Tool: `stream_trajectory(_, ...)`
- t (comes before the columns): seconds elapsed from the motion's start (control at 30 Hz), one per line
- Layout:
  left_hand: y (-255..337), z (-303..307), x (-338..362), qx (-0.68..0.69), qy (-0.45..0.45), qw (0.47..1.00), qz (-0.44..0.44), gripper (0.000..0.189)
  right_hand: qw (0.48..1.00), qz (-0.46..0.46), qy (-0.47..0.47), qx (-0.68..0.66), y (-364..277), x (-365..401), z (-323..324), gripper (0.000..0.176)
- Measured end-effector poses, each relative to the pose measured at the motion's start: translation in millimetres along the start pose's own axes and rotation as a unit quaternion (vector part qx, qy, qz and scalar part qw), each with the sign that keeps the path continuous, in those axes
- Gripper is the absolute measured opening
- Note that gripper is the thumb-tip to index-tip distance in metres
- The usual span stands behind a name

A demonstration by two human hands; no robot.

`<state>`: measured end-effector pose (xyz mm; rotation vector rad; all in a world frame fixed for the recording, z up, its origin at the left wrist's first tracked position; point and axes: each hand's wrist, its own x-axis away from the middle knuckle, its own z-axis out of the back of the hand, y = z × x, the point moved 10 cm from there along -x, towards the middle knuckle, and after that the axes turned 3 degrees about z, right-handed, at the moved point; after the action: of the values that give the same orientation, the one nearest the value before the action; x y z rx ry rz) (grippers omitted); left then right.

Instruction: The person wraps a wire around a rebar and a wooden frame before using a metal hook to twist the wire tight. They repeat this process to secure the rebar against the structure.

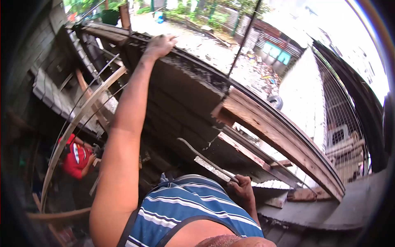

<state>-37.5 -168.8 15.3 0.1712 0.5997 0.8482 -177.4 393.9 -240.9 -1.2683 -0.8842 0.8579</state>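
Observation:
My left hand (159, 46) rests closed on the top edge of a rough concrete wall (191, 70), at the end of my outstretched arm; what its fingers grip, if anything, is too small to name. Low in the view, beside my striped shirt, my right hand (242, 187) is wrapped round the end of a thin metal bar (205, 159). The bar slants up to the left and has a curved far tip. A long wooden beam (271, 133) lies to the right along the wall line.
A person in a red shirt (77, 157) is below at the left, near a curved wooden strip (78, 117). A thin upright rod (245, 39) rises from the wall. Beyond lie rubble, a tire (275, 102) and wire mesh (335, 103).

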Motion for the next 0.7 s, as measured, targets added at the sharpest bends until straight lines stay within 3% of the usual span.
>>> stream_trajectory(0.07, -1, -1, 0, 0.009, -0.026, 0.999, 0.023, 0.049, 0.992, 0.005, 0.003, 0.13, -32, 2, 15, 0.026)
stream_trajectory(0.1, 2, -1, 0, 0.012, -0.02, 1.0, 0.018, 0.049, 0.99, 0.022, 0.002, 0.137, -59, 4, 20, 0.008)
stream_trajectory(0.17, 1, -5, -2, 0.009, -0.021, 1.0, 0.001, 0.049, 0.992, 0.037, 0.081, 0.087, -101, 13, 37, 0.01)
stream_trajectory(0.2, -3, -9, -4, 0.0, -0.024, 1.0, -0.009, 0.048, 0.98, 0.083, 0.119, 0.139, -93, 19, 66, 0.009)
stream_trajectory(0.23, 2, -7, -3, -0.034, -0.008, 0.999, -0.04, 0.046, 0.972, 0.148, 0.15, 0.107, -112, 24, 79, 0.016)
stream_trajectory(0.27, -9, -12, -8, -0.018, 0.013, 0.999, -0.034, 0.044, 0.926, 0.231, 0.19, 0.231, -149, 34, 86, 0.021)
stream_trajectory(0.33, -1, 2, -1, 0.013, 0.048, 0.999, -0.021, 0.041, 0.877, 0.294, 0.245, 0.291, -158, 49, 128, 0.03)
stream_trajectory(0.37, 11, 22, 8, 0.0, 0.127, 0.991, -0.047, 0.035, 0.83, 0.335, 0.269, 0.354, -181, 56, 132, 0.031)
stream_trajectory(0.4, 24, 48, 25, 0.003, 0.272, 0.951, -0.144, 0.027, 0.799, 0.333, 0.289, 0.41, -193, 62, 143, 0.032)
stream_trajectory(0.43, 33, 67, 45, -0.008, 0.374, 0.912, -0.167, 0.022, 0.805, 0.309, 0.32, 0.394, -194, 66, 161, 0.032)
stream_trajectory(0.5, 38, 97, 84, 0.078, 0.395, 0.906, -0.13, 0.021, 0.795, 0.265, 0.375, 0.396, -183, 73, 204, 0.032)
stream_trajectory(0.57, 15, 94, 121, 0.211, 0.402, 0.888, -0.074, 0.019, 0.72, 0.278, 0.39, 0.502, -197, 77, 211, 0.026)
stream_trajectory(0.6, 1, 86, 145, 0.269, 0.394, 0.878, -0.035, 0.018, 0.73, 0.268, 0.37, 0.508, -204, 72, 221, 0.025)
stream_trajectory(0.67, -29, 48, 194, 0.218, 0.248, 0.935, 0.13, 0.021, 0.741, 0.197, 0.384, 0.515, -191, 67, 259, 0.025)
stream_trajectory(0.7, -44, 17, 221, 0.108, 0.282, 0.95, 0.081, 0.026, 0.674, 0.251, 0.403, 0.566, -225, 70, 225, 0.033)
